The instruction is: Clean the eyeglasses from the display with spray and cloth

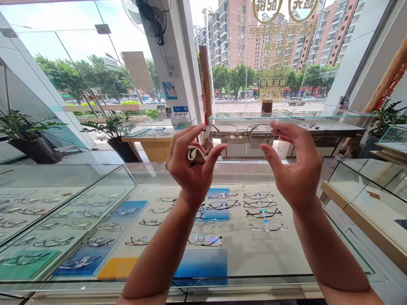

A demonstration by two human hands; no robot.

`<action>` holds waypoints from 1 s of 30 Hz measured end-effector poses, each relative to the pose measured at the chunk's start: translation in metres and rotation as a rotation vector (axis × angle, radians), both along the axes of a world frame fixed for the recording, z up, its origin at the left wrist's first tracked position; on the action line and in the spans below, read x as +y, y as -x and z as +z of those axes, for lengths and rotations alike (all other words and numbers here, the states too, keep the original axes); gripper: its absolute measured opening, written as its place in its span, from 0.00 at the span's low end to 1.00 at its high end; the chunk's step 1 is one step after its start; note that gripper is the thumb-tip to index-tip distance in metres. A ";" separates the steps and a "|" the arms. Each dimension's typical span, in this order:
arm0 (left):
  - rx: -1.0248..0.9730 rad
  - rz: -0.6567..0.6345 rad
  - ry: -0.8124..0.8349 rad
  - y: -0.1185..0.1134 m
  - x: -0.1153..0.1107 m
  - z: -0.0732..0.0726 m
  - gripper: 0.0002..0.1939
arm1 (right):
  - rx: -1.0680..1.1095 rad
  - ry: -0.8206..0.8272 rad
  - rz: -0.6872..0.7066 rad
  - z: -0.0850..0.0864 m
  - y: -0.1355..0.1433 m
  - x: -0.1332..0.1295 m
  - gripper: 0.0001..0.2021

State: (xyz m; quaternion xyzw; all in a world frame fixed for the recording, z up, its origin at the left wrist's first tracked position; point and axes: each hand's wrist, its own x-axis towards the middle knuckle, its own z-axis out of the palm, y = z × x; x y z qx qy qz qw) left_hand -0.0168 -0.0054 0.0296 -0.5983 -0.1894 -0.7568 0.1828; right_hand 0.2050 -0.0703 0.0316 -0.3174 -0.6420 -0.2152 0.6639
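A pair of thin-rimmed eyeglasses (242, 132) is raised in front of me above the glass display case, with the shop window beyond it. My left hand (193, 163) pinches its left end, and a folded beige cloth (195, 156) is tucked against that palm. At the opposite end my right hand (294, 159) grips the frame near the hinge, thumb below and fingers above. Both lenses are clear, and the bridge lies between the two hands. My fingers partly hide the temples.
Below my forearms is a glass display case (270, 262) with several rows of eyeglasses (259, 203) inside. Another glass case (375, 195) stands at the right. Farther back are a counter (155, 146), potted plants (38, 144) and a wall fan (146, 17).
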 end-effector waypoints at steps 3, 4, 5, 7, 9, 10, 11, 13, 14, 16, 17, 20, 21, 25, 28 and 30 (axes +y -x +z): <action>0.023 -0.008 0.007 0.003 0.000 0.002 0.26 | -0.020 0.000 -0.012 0.001 -0.002 0.000 0.19; 0.035 -0.008 0.007 0.004 0.000 0.003 0.26 | -0.026 0.000 -0.015 0.001 -0.003 0.000 0.19; 0.046 -0.009 0.003 0.004 0.000 0.004 0.25 | -0.032 0.000 -0.017 0.001 -0.004 0.000 0.19; 0.064 -0.015 -0.004 0.006 -0.001 0.006 0.24 | -0.040 0.002 -0.018 0.001 -0.005 0.000 0.19; 0.078 -0.023 -0.006 0.007 -0.002 0.008 0.23 | -0.041 0.004 -0.018 0.002 -0.007 0.000 0.18; 0.083 -0.022 -0.002 0.007 -0.003 0.008 0.22 | -0.038 0.005 -0.017 0.002 -0.007 0.000 0.18; 0.087 -0.015 0.009 0.007 -0.003 0.009 0.22 | -0.034 0.006 -0.016 0.002 -0.007 0.000 0.18; 0.089 0.013 0.046 0.006 -0.005 0.009 0.22 | -0.019 0.013 -0.010 0.002 -0.007 -0.001 0.18; 0.087 0.028 0.062 0.005 -0.006 0.009 0.22 | -0.007 0.018 -0.005 0.002 -0.006 -0.001 0.18; 0.088 0.050 0.081 0.004 -0.007 0.009 0.23 | 0.019 0.026 0.002 0.003 -0.006 -0.002 0.18; 0.091 0.053 0.079 0.004 -0.008 0.009 0.23 | 0.032 0.030 0.004 0.003 -0.007 -0.001 0.18; 0.102 0.038 0.051 0.002 -0.008 0.009 0.22 | 0.060 0.050 0.007 0.002 -0.008 0.001 0.18; 0.104 0.029 0.041 0.002 -0.008 0.009 0.21 | 0.069 0.059 0.014 0.001 -0.008 0.003 0.18; 0.094 0.008 0.028 0.001 -0.007 0.009 0.18 | 0.103 0.071 0.067 -0.001 -0.008 0.009 0.20; 0.082 0.012 0.046 0.001 -0.007 0.009 0.19 | 0.106 0.086 0.072 -0.001 -0.007 0.010 0.19; 0.078 0.018 0.059 0.001 -0.008 0.009 0.19 | 0.102 0.101 0.061 0.000 -0.007 0.009 0.18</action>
